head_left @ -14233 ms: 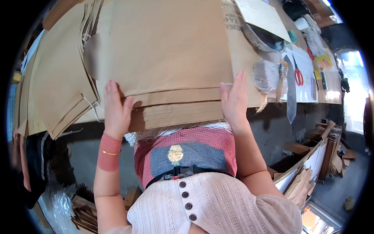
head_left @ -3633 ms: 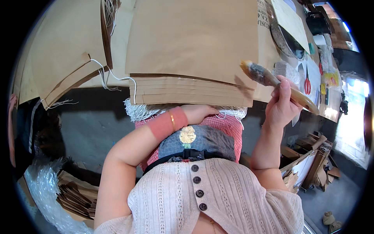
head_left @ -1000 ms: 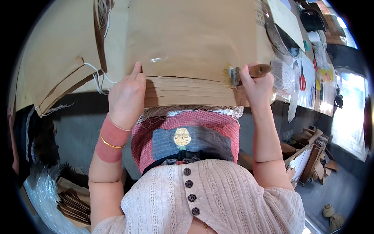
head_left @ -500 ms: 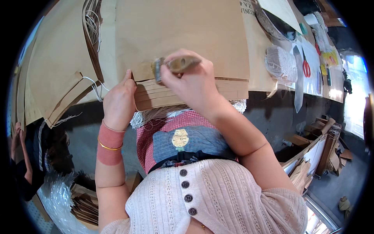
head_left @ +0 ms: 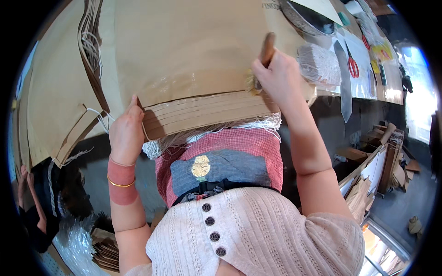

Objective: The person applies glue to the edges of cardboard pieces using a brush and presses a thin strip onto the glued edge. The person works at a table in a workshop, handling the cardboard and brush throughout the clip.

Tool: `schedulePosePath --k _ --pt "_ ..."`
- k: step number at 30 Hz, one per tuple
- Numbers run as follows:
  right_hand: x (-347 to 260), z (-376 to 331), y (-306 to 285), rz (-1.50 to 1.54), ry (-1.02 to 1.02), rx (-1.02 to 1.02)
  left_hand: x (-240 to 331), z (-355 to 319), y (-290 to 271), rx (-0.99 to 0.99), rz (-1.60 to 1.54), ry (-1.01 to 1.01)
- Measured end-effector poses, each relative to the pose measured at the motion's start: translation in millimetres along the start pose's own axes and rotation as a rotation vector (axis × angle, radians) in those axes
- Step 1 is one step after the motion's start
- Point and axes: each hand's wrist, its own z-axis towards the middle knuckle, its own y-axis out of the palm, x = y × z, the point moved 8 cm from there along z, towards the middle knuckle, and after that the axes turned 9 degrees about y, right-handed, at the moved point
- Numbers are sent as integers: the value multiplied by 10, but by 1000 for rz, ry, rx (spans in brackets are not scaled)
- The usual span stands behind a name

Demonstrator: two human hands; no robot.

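Left paper pile [head_left: 57,92]: tan layers with a cord bundle [head_left: 90,43] along the right side; probably light and bendable.
Left hand [head_left: 126,133]: at the stack's near left corner, forefinger laid straight along the edge. The other fingers are partly hidden, so I cannot tell whether they pinch the paper or only rest on it.
Brown paper stack [head_left: 184,46]: flat in front of the person, between the two hands, which are well apart. Each sheet is likely light, stiff enough to lie flat, yet easily creased.
Fanned edges [head_left: 198,110]: narrow, overlapping steps on the person's side. Shiny patches just above them look wet, so the paper there may be slick or tacky and soften; the dull side edges seem the better place to hold.
White string [head_left: 269,123]: a loose, soft fringe below the stack, above the checked apron; likely to tangle.
Brush [head_left: 267,48]: handle tilted up, pale bristles at the stack's near right part; probably light and firm, best held low on the handle.
Right hand [head_left: 281,76]: fingers wrapped around the brush.
String ball [head_left: 317,64]: white, just beyond that hand.
Knife [head_left: 343,87]: broad blade overhanging the worktop, near red-handled scissors [head_left: 353,68]; sharp-looking, so handles only.
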Motion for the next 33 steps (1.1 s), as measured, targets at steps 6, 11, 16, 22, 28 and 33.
schedulePosePath --k 6,11,16,22,28,33 --pt "775 116 -975 1099 74 183 68 -128 -164 112 -125 110" --pt "1654 245 -1275 165 -152 379 230 -400 -398 172 -211 38" --pt "1335 40 -1020 -553 -256 298 696 -540 -887 72 -424 135" --pt "-448 -1295 252 722 -547 -588 1308 -502 -1452 271 -837 510" --pt "14 -1100 -114 666 -353 -600 496 -900 -1975 674 -295 235" --pt "327 -492 -829 494 -170 -341 -245 -537 -1437 373 -351 -78"
